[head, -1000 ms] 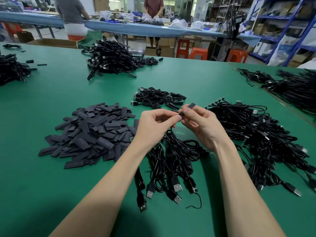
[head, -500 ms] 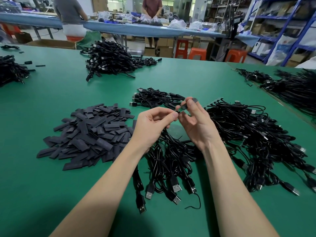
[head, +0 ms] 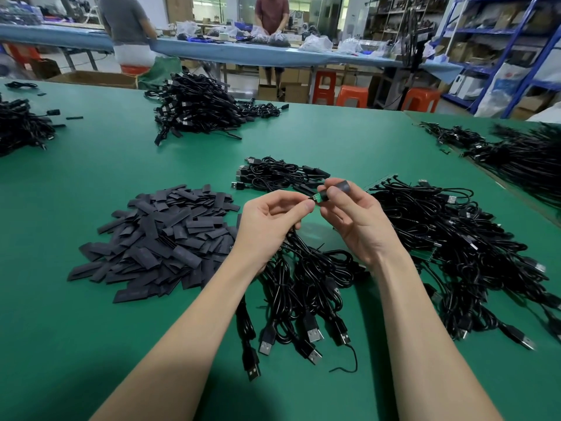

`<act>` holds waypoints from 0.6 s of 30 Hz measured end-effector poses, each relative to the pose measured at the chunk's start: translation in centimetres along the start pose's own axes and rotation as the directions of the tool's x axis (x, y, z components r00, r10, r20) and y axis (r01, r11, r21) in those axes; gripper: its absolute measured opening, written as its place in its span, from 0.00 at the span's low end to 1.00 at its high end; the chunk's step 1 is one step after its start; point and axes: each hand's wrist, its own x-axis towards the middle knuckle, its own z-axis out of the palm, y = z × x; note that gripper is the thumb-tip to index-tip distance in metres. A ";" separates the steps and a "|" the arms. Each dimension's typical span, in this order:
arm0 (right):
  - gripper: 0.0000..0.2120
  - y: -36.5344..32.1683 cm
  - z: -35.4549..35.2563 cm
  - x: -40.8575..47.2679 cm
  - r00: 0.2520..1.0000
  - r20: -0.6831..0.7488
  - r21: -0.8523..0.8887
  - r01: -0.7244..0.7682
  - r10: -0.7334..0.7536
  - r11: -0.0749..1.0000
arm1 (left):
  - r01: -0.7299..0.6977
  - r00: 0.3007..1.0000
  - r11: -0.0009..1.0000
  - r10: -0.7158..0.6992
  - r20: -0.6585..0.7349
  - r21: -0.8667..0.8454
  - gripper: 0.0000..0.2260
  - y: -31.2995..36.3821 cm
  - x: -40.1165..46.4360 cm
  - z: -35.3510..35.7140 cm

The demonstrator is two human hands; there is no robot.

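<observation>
1. While the green table (head: 91, 329) spreads under everything, we measure each place from the heap of flat black sleeves (head: 158, 235) lying on it.
2. Well to the right of that heap, we see the big tangle of black cables (head: 455, 238).
3. Just right of the heap lies a smaller cable bundle (head: 306, 278), its plugs toward us.
4. Right of the heap and raised above the bundle, our left hand (head: 270, 220) pinches a small green board (head: 317, 198), fingertips pressed together on it.
5. Farther right of the heap, our right hand (head: 358, 221) clamps thumb and forefinger on one black sleeve (head: 340, 188), whose end meets the board.
</observation>
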 end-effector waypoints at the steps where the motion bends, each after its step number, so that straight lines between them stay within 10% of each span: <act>1: 0.06 -0.1 -0.1 0.0 1.000 -0.001 -0.017 0.003 -0.003 1.000 | -0.003 1.000 1.000 0.003 0.000 -0.008 0.03 0.0 0.0 0.0; 18: 0.08 -0.8 -0.7 -0.5 0.999 0.042 -0.040 0.005 -0.004 0.999 | -0.023 0.998 0.999 0.021 0.054 0.035 0.01 0.1 -0.2 -0.2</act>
